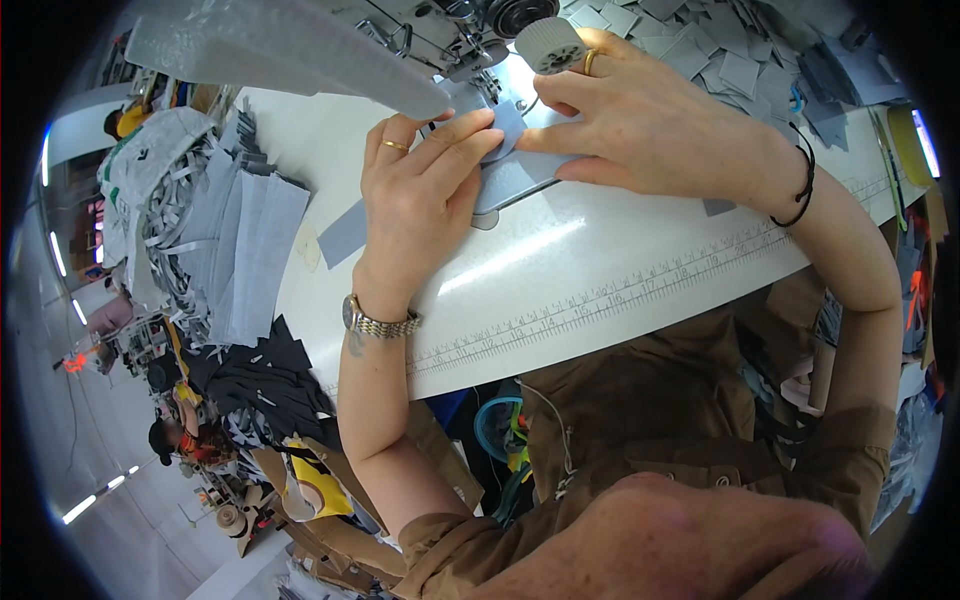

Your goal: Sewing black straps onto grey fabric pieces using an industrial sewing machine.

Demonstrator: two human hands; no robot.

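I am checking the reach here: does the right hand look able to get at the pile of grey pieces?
Probably yes: the pile lies just beyond the right hand, nothing visible between them, though it is busy at the piece under the left hand.

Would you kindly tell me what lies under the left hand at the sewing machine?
The left hand touches a blue-grey fabric piece, and a grey strip shows beside its left edge. Whatever lies beneath the palm is hidden.

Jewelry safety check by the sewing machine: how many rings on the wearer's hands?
2: one gold-coloured ring on the left hand, another ring on the right hand. Parts of some fingers are hidden, so more are possible.
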